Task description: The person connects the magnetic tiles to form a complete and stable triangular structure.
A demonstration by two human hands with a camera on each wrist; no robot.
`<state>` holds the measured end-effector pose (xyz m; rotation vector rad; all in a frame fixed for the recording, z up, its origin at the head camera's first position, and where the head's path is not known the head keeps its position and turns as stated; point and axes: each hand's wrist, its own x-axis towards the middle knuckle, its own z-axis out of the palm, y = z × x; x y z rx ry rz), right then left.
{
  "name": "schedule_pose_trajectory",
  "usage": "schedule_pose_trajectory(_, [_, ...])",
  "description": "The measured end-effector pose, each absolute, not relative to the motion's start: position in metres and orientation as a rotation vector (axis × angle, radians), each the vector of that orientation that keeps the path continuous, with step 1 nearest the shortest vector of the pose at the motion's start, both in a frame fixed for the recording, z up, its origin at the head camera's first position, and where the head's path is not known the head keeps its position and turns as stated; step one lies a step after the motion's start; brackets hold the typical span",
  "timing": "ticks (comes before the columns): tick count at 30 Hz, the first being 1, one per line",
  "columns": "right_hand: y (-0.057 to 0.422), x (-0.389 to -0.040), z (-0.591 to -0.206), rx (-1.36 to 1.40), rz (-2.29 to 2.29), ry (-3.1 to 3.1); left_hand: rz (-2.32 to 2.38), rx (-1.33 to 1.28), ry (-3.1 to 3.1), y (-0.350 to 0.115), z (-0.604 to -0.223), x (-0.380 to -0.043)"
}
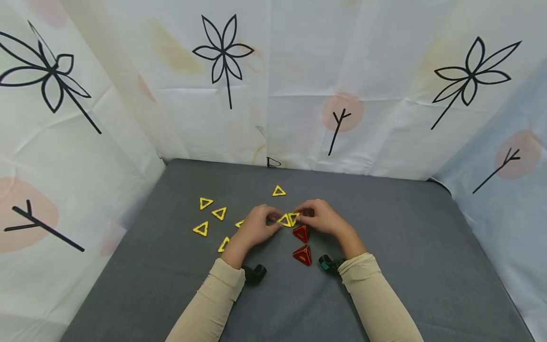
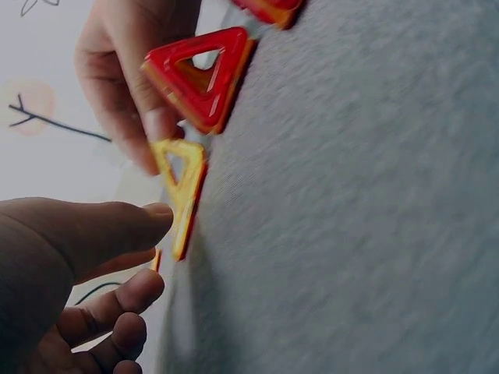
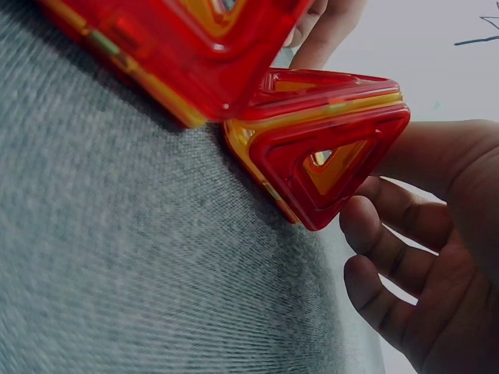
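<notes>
Left hand (image 2: 82,269): thumb at yellow triangular piece (image 2: 186,189). Right hand (image 2: 125,66): fingertips at its upper corner; red triangle (image 2: 224,76) just beside.

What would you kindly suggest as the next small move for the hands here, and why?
I'd probably have the left hand fetch a loose yellow triangle while the right hand steadies the yellow pair. The pair seems to lie edge to edge between both hands, more triangles lie on the left, and the red pyramids nearby suggest adding another face.
</notes>
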<state>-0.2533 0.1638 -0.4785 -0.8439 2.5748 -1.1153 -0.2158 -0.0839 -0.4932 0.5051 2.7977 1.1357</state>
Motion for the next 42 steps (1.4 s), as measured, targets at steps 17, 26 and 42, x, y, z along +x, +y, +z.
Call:
schedule_pose_trajectory(17, [0.167, -0.251, -0.479, -0.84, -1.14, 2.575, 1.139, 0.288, 2.747, -0.152, -0.47, -0.217])
schedule_pose_trajectory(26, [0.167, -0.25, -0.478, -0.836, -1.142, 2.558, 1.076, 0.26, 2.641, -0.18, -0.467, -0.214])
schedule_pose_trajectory(42, [0.165, -0.25, -0.475, -0.825, -1.127, 2.559, 1.033, 0.178, 2.665, -0.18, -0.471, -0.214])
